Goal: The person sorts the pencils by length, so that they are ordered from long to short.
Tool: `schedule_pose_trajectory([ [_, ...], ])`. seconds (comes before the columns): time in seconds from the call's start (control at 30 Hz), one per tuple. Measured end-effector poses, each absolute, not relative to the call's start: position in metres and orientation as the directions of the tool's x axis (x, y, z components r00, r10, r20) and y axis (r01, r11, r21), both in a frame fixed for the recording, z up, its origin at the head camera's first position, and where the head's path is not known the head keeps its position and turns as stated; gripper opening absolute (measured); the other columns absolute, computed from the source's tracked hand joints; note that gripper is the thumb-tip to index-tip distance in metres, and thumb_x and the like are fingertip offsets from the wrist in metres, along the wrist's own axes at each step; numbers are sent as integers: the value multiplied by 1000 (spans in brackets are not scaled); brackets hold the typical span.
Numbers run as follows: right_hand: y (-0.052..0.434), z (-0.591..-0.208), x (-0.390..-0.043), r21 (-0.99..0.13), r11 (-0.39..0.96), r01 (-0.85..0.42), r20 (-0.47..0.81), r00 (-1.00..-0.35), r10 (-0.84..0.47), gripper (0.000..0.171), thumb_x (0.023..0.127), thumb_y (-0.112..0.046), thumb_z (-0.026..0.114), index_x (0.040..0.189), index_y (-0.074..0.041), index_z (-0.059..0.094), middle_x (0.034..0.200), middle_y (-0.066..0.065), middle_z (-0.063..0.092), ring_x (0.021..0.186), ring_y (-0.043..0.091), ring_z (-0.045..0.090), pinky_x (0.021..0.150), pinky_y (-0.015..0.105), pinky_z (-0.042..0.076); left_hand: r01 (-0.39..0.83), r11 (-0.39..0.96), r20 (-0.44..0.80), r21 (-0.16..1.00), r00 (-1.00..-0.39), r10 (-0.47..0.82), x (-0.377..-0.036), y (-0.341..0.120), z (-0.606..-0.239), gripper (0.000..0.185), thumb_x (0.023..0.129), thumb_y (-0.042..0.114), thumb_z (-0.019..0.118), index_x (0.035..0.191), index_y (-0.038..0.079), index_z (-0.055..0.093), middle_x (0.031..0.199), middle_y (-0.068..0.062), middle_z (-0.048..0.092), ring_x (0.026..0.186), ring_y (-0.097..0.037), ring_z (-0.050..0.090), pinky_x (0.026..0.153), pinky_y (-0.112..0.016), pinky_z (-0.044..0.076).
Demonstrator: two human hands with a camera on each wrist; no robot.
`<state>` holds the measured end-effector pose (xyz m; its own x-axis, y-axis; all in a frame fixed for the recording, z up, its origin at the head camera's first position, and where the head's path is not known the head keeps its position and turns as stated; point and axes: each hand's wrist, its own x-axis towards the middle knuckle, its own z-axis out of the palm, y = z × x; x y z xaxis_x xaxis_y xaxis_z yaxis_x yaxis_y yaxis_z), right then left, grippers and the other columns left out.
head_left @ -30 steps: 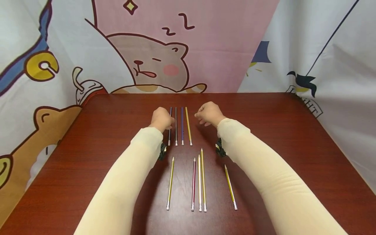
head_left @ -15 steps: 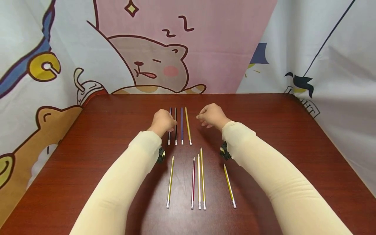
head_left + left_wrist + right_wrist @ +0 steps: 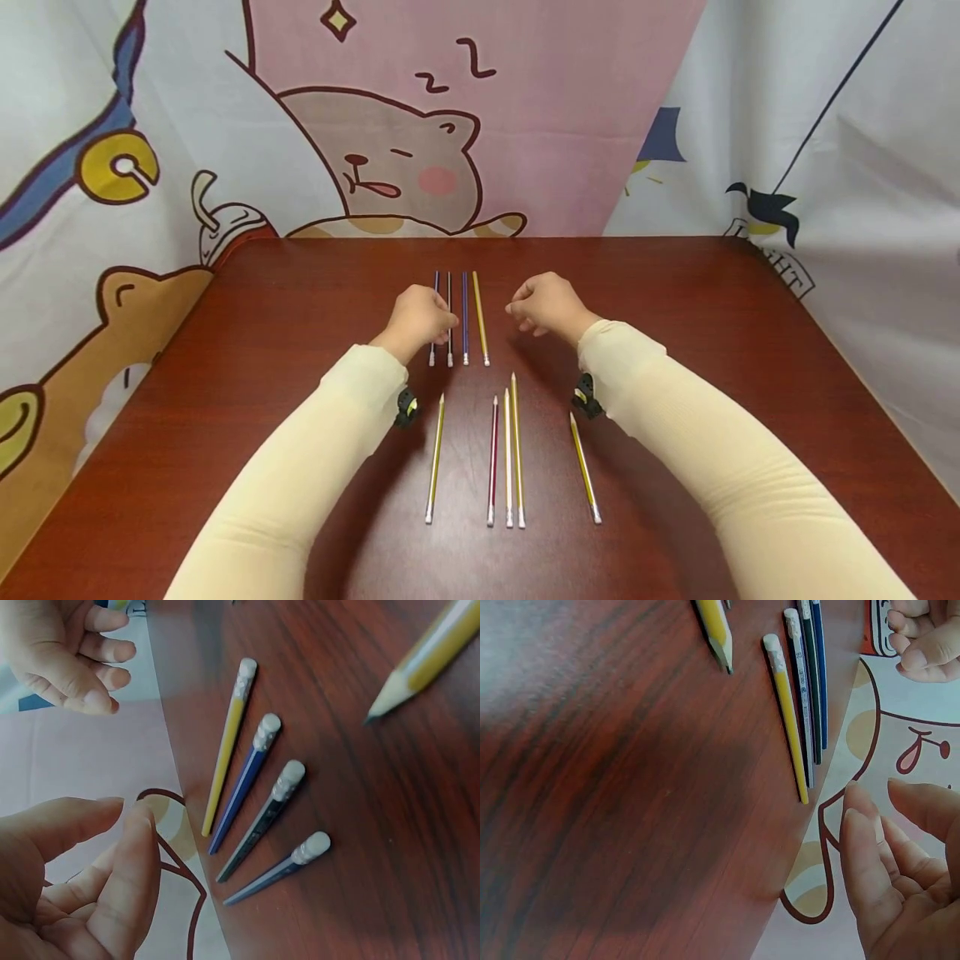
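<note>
Head view shows me the table bearing nine loose pencils. Four form the far row: a dark blue pencil, a black pencil, a blue pencil and a yellow pencil; the other five lie nearer me. I see the left hand above the far row's left end, fingers loosely curled, gripping nothing; the right hand, thumb and fingertips parted, hangs right of the yellow one, likewise holding nothing

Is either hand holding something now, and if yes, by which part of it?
Nothing is held: the left hand and right hand are both empty; the pencils lie on the table.
</note>
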<state>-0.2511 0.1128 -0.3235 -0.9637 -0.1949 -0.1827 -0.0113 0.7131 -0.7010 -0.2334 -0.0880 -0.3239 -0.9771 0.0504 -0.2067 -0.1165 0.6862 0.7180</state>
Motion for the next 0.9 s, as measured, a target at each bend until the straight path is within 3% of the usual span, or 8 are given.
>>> schedule_pose_trajectory([
  [0.13, 117, -322, -245, -702, 712, -26, -170, -964, -203, 19, 91, -15, 66, 100, 2, 68, 92, 17, 70, 73, 23, 69, 58, 30, 57, -110, 638, -206, 762, -975, 78, -226, -87, -321, 10, 88, 4, 68, 90, -5, 65, 87, -23, 70, 63, -21, 68, 72, -39, 59],
  [0.43, 123, -324, -228, -701, 712, -40, -180, -956, -231, 19, 89, -13, 67, 101, 2, 67, 90, 17, 70, 70, 23, 69, 57, 30, 57, -121, 562, -229, 818, -965, 127, -205, -84, -321, 7, 87, 1, 68, 86, -5, 64, 80, -22, 70, 63, -25, 69, 63, -34, 59],
  [0.53, 125, -326, -223, -703, 710, -40, -186, -953, -238, 19, 90, -14, 67, 101, 2, 67, 91, 18, 70, 71, 23, 69, 56, 29, 57, -123, 534, -238, 836, -960, 150, -198, -82, -322, 6, 86, -1, 68, 85, -5, 63, 86, -24, 70, 62, -22, 67, 67, -36, 59],
  [0.7, 129, -332, -215, -710, 702, -48, -186, -949, -253, 19, 89, -13, 67, 101, 2, 67, 90, 19, 71, 69, 23, 69, 55, 29, 56, -120, 509, -248, 853, -949, 192, -188, -77, -326, 6, 86, -2, 67, 86, -6, 62, 94, -27, 69, 72, -33, 70, 69, -39, 59],
  [0.9, 133, -339, -208, -724, 688, -39, -189, -949, -253, 19, 89, -13, 68, 101, 2, 67, 87, 18, 71, 65, 19, 68, 54, 29, 56, -128, 504, -273, 854, -935, 225, -177, -71, -332, 7, 86, -1, 67, 86, -5, 62, 91, -25, 70, 72, -35, 69, 68, -38, 59],
])
